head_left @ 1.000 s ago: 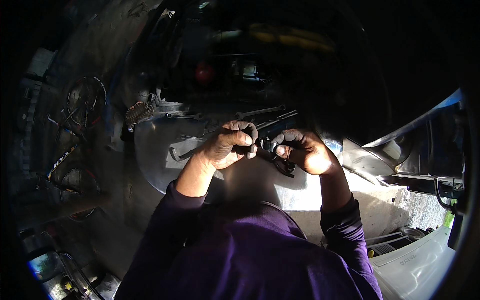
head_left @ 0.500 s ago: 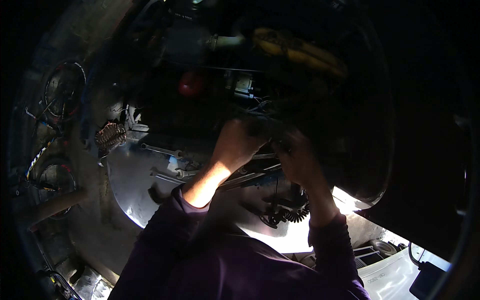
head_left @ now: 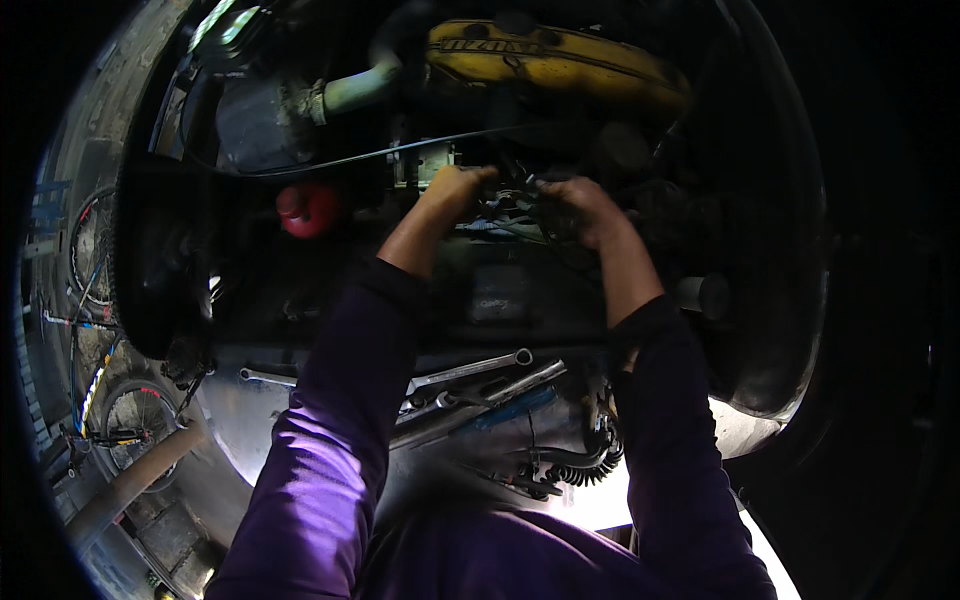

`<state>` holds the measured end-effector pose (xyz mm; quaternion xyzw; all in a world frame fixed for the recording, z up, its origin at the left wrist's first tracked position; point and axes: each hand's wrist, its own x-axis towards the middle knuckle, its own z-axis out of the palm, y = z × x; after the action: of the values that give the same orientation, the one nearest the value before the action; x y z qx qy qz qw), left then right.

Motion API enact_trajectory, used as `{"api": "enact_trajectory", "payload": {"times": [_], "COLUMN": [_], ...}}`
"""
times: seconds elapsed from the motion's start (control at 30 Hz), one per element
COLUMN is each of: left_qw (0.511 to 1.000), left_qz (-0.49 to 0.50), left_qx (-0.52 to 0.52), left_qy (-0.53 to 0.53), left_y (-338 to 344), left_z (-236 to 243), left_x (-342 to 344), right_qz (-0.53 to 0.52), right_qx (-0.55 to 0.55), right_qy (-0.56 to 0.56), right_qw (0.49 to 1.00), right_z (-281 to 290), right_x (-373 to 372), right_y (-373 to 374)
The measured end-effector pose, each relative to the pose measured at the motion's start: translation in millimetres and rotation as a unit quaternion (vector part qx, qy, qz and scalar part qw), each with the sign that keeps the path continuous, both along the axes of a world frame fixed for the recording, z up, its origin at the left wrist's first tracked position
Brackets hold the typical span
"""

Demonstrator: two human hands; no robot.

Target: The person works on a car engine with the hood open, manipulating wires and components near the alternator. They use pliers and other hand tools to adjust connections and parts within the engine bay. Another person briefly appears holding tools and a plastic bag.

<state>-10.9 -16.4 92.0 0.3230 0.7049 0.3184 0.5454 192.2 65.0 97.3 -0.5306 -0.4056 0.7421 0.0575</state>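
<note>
Deep in a dark engine bay, both my hands work close together over a tangle of thin wires (head_left: 505, 222). My left hand (head_left: 457, 192) is closed, its thumb and fingertips pinched at the left side of the wires. My right hand (head_left: 590, 208) is closed too, its fingertips pointing at the left hand with a small gap between them. What each pinch holds is too dark and small to make out. Just behind my left hand sits a pale metal block (head_left: 430, 163).
Beyond are a yellow engine cover (head_left: 560, 68), a pale hose (head_left: 362, 88) and a grey box (head_left: 262, 125). A red rounded part (head_left: 310, 210) is left of my hands. Wrenches (head_left: 475, 372) and a coiled black cord (head_left: 585, 470) lie on the near panel; bicycles (head_left: 140, 430) stand left.
My hands have moved farther forward into the engine bay, over the wires. The view has shifted, and the yellow cover and red part now show more brightly.
</note>
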Motion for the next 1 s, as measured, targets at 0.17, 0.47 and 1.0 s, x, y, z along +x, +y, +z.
{"api": "enact_trajectory", "payload": {"times": [0.17, 0.47, 1.0], "left_qw": [0.903, 0.956, 0.983], "left_qz": [-0.191, -0.098, -0.146], "left_qx": [0.084, 0.031, 0.035], "left_qy": [0.375, 0.274, 0.103], "left_y": [-2.3, 7.3, 11.1], "left_z": [-57.3, -92.2, -128.1], "left_x": [22.4, 24.9, -0.3], "right_qz": [0.075, 0.113, 0.137], "right_qx": [0.155, 0.151, 0.148], "right_qy": [-0.261, -0.208, -0.181], "right_qw": [0.950, 0.960, 0.963], "right_z": [-85.5, -115.0, -87.3], "right_x": [-13.9, -16.9, -25.9], "right_y": [-15.7, -9.8, -16.5]}}
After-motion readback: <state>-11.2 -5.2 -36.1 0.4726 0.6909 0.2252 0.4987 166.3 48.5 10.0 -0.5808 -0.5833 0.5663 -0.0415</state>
